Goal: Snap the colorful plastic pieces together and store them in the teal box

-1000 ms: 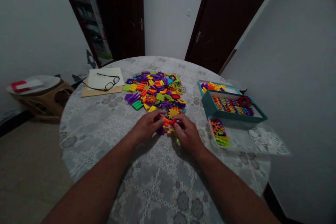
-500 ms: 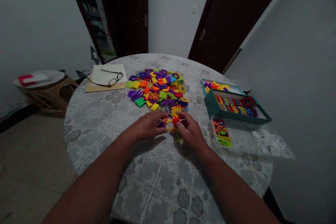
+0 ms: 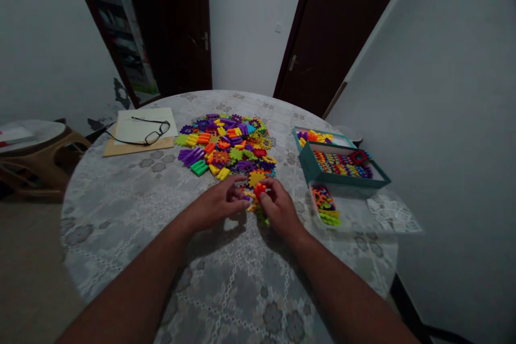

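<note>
L fingers (image 3: 237,207) backed off, grip unclear; R fingers (image 3: 269,204) pinch red pc (image 3: 258,190), partly hidden.

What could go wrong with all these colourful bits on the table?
The small, knobbly red-orange plastic piece could slip from the right hand and get lost in the big heap of multicoloured plastic pieces just beyond. Also, the flat white pieces lie on something clear that seems to stick out past the edge of the round table with a grey patterned cloth, so a bump might spill them.
</note>
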The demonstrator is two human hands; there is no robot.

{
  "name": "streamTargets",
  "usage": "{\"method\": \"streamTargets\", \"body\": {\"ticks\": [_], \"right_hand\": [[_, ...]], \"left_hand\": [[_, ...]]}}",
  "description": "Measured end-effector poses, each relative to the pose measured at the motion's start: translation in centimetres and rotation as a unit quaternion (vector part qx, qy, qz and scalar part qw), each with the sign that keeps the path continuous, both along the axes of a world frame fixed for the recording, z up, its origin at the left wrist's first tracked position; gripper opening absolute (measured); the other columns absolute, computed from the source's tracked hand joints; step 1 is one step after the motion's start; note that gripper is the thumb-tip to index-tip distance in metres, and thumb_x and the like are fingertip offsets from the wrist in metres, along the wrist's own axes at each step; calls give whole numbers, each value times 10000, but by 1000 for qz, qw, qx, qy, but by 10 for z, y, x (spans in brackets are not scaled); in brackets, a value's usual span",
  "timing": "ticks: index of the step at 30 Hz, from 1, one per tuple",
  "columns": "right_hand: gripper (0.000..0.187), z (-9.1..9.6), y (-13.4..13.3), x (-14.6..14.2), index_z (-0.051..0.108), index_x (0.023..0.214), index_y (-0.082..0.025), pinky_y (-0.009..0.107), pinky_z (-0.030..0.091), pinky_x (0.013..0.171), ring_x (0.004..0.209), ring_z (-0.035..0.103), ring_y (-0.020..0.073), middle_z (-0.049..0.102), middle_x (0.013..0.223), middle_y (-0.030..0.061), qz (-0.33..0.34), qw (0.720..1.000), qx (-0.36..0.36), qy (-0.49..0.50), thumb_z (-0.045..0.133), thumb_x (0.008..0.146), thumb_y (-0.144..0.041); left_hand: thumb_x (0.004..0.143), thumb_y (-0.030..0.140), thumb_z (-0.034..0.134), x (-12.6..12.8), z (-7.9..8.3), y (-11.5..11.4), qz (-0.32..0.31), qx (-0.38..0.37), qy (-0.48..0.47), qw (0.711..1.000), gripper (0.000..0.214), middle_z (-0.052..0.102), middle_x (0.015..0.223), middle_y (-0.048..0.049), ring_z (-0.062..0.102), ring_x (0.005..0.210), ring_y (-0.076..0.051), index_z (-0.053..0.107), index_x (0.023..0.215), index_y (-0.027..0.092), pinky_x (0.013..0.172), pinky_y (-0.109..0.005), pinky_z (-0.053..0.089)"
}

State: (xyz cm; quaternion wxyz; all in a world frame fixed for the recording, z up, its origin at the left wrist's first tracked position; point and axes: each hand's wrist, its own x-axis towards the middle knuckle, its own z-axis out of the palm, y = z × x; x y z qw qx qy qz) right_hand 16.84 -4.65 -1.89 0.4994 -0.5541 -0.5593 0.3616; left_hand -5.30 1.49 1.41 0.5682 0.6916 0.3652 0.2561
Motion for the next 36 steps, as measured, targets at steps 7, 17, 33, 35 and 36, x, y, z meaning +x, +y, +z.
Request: {"method": "streamTargets", "body": {"ticks": [7, 17, 33, 35, 36], "right_hand": [[370, 12, -8, -7, 731, 1343, -247, 377, 569, 969, 1039, 732, 221, 790, 1202, 61, 72, 984, 122, -109, 570, 1015, -192], [406, 39, -15, 3, 665, 1421, -252, 470, 555, 1145, 1322, 679, 275, 727, 1429, 113, 222, 936, 215, -166, 588, 1023, -235], [304, 10, -5, -3, 666, 1425, -285, 413, 600, 1009, 1153, 715, 273, 754, 1265, 110, 114, 946, 217, -212, 584, 1142, -361], [321, 12, -6, -1, 654, 1434, -281, 420, 599, 1009, 1149, 713, 278, 752, 1270, 115, 116, 944, 227, -210, 605, 1126, -357], [349, 13, -6, 0, 645, 1451, -282, 427, 596, 1021, 1163, 710, 282, 749, 1286, 117, 124, 942, 230, -209, 632, 1109, -349]], "left_hand": [[846, 399, 912, 3, 1, -4, -113, -162, -82, 977, 767, 678, 942, -12, 619, 828, -169, 604, 1534, 256, 761, -312, 515], [808, 425, 965, 6, -3, -6, -110, -216, -122, 963, 617, 768, 1301, -141, 707, 1143, -294, 757, 1354, 227, 912, -367, 556], [843, 323, 975, 15, -7, -14, -23, -329, -222, 918, 464, 833, 1102, -137, 781, 934, -209, 836, 1252, 155, 864, -301, 634], [846, 317, 977, 15, -8, -13, -18, -329, -223, 918, 484, 828, 1152, -144, 781, 965, -208, 828, 1278, 156, 866, -287, 629], [850, 330, 975, 15, -8, -13, -24, -324, -226, 918, 488, 823, 1179, -155, 781, 984, -215, 826, 1278, 149, 884, -296, 629]]}}
